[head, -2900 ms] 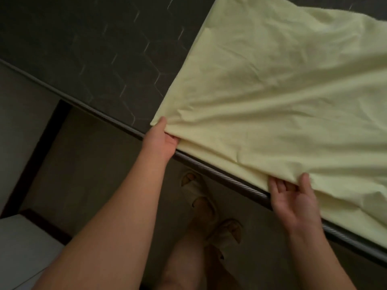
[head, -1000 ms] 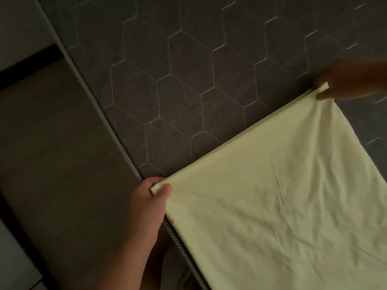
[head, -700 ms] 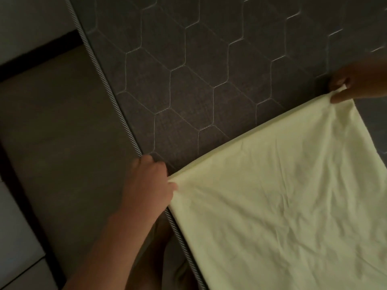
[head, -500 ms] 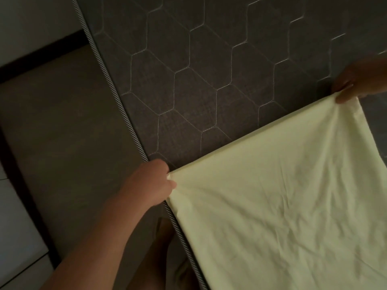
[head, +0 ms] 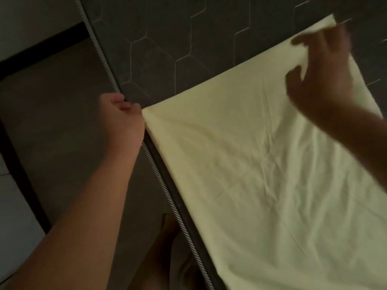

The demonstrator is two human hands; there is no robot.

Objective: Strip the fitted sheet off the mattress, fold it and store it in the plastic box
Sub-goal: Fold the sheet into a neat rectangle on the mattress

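A pale yellow fitted sheet [head: 261, 174] lies flat and lightly creased on the dark grey mattress [head: 167, 38], whose top is stitched in a hexagon pattern. The sheet covers the part of the mattress nearest the person, and one straight fold line runs diagonally across the bare quilting. Along the mattress side, the sheet's border hangs just past the striped corded edge [head: 100, 53]. The left hand [head: 123, 120] sits at that edge, its fingers curled tight around the sheet's near corner, and cloth fans out from the grip in small pull lines. The right hand [head: 322, 80] is over the sheet's far corner, further in on the mattress. It is blurred, with thumb and fingers spread above the cloth and a tip of the corner showing past them; whether it is gripping the cloth cannot be told. Beside the mattress is brown floor [head: 52, 111], and the person's bare leg [head: 161, 254] stands close against the corded edge.
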